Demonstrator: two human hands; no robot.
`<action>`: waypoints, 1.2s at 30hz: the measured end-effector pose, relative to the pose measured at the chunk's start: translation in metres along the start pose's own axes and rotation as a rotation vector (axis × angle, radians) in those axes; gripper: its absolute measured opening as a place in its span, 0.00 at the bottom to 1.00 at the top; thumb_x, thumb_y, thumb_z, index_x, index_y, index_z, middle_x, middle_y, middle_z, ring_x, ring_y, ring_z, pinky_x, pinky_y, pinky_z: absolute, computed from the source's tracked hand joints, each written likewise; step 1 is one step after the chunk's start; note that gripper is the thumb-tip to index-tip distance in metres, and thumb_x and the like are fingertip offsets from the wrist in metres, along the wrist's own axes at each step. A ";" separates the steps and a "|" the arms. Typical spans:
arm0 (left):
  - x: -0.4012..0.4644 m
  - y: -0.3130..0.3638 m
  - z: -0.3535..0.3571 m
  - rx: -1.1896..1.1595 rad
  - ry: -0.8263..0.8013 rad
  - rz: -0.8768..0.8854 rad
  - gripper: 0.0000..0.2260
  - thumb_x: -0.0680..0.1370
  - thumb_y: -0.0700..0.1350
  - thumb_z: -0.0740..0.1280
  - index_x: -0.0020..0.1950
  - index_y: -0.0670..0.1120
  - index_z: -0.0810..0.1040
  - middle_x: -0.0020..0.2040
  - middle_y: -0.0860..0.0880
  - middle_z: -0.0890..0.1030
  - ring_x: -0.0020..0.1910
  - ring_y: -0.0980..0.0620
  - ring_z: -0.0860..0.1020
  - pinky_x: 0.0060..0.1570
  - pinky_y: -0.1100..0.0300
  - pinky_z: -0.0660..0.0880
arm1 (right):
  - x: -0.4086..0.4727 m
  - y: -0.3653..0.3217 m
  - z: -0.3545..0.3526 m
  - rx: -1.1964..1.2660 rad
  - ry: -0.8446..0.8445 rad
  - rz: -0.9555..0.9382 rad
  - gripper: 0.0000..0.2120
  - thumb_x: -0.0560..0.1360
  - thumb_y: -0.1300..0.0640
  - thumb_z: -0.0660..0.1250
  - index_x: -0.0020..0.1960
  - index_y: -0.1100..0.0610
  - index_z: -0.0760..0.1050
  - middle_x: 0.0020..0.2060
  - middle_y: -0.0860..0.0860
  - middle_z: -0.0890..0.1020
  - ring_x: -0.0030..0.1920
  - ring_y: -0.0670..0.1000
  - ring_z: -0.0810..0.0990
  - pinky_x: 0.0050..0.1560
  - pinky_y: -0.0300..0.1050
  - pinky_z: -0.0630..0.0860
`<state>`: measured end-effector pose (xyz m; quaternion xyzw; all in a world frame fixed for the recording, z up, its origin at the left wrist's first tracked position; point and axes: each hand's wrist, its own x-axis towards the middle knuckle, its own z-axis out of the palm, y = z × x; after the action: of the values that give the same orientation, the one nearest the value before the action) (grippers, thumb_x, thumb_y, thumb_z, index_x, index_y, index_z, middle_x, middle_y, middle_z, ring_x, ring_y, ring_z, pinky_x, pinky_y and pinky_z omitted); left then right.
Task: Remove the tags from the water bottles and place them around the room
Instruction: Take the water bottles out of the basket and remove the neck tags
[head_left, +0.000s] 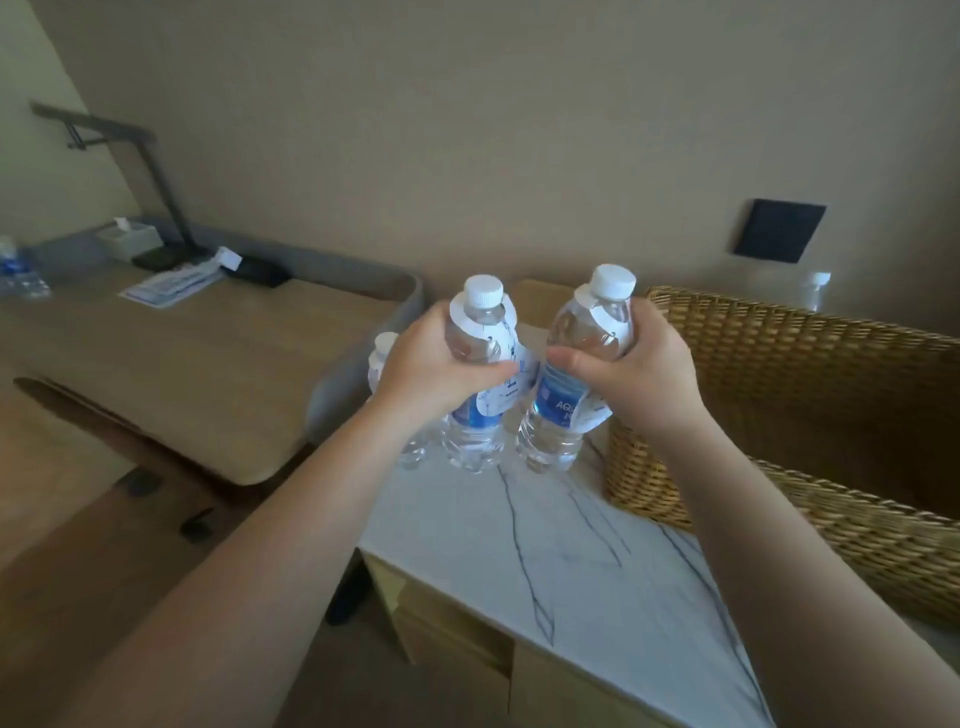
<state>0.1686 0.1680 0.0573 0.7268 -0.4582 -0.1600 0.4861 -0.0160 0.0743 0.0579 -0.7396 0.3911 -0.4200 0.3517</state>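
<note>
Two bare forearms reach forward over a white marble-look counter (597, 566) with dark veins. The left hand (431, 364) wraps around the shoulder of the left bottle (475, 405), thumb across the front. The right hand (639, 369) grips the right bottle (558, 395) the same way, thumb pointing left over the clear upper part. Both bottles are upright, side by side and close, with their bases at or just above the counter; I cannot tell whether they touch it.

Each bottle has a white cap and a blue label; on the right one the letters "AQ" can be read, the rest hidden. A white paper tag (506, 358) hangs from the left bottle's neck with small blue print too blurred to read. A second tag (597, 410) hangs on the right bottle, partly under the hand.

Behind the left hand stands a third bottle (383, 358), also tagged. To the right sits a wicker basket (810, 374). Farther left, a wooden desk (197, 358) carries papers, a tissue box (130, 239), a lamp (156, 171) and another bottle (18, 275).
</note>
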 end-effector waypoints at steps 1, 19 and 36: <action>-0.004 -0.013 0.003 0.020 -0.007 -0.009 0.30 0.59 0.55 0.80 0.59 0.53 0.75 0.52 0.57 0.82 0.52 0.57 0.80 0.53 0.55 0.77 | -0.006 0.006 0.009 -0.032 -0.011 0.019 0.24 0.59 0.42 0.78 0.49 0.48 0.73 0.40 0.40 0.80 0.40 0.35 0.78 0.31 0.28 0.71; -0.044 -0.104 0.048 0.010 -0.002 -0.125 0.32 0.61 0.59 0.80 0.60 0.56 0.71 0.53 0.62 0.76 0.55 0.60 0.74 0.47 0.69 0.68 | -0.051 0.085 0.051 -0.205 -0.128 0.208 0.27 0.61 0.45 0.79 0.50 0.51 0.68 0.40 0.41 0.75 0.40 0.40 0.74 0.33 0.34 0.66; -0.106 -0.055 0.051 0.197 0.359 0.223 0.27 0.72 0.49 0.74 0.68 0.44 0.71 0.66 0.46 0.73 0.66 0.53 0.69 0.57 0.66 0.70 | -0.049 0.080 0.034 -0.150 -0.249 0.213 0.30 0.65 0.43 0.75 0.62 0.48 0.67 0.50 0.43 0.76 0.47 0.44 0.76 0.36 0.36 0.68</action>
<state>0.1060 0.2327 -0.0361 0.7324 -0.4552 0.0722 0.5012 -0.0253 0.0876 -0.0403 -0.7646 0.4507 -0.2550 0.3837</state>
